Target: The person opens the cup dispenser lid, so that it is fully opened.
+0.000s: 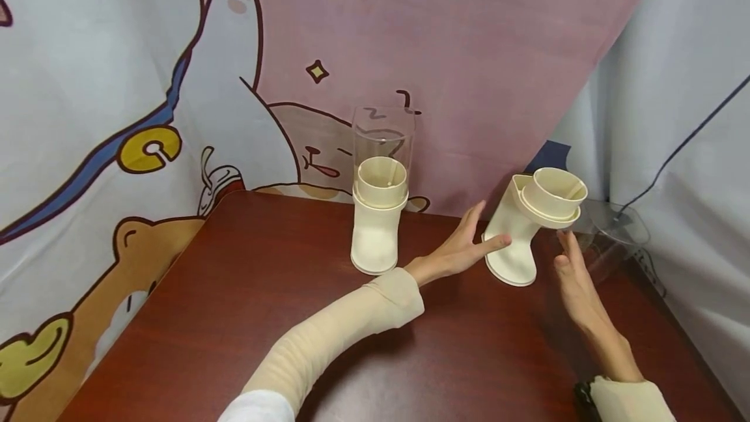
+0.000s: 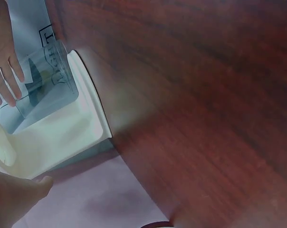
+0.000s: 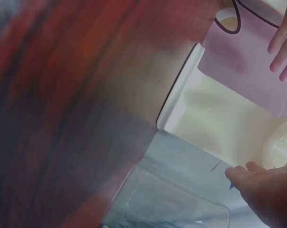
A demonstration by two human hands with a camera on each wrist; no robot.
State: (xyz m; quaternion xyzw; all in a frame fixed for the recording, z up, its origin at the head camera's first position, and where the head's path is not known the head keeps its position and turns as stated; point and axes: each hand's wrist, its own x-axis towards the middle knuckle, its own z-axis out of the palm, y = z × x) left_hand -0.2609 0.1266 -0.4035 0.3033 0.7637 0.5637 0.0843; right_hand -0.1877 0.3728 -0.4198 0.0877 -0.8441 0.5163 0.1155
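Observation:
A cream plastic stand (image 1: 508,239) with a round collar on top and a forward-jutting foot is on the table at the right. My left hand (image 1: 459,251) is at its left side with fingers extended and thumb apart; whether it touches is unclear. To the stand's right is my right hand (image 1: 580,288), its fingers extended just below the collar. Both wrist views show the stand's pale body (image 2: 62,133) between the hands, with neither hand gripping it. A similar cream stand (image 1: 375,233) is left of my left hand, with a clear container (image 1: 383,126) around its collar.
Beyond my right hand, another clear container (image 1: 618,226) stands near the table's right edge, also visible in the right wrist view. A dark cord (image 1: 682,148) runs down beside it. Cartoon-printed cloth (image 1: 498,51) hangs behind the brown table (image 1: 263,266).

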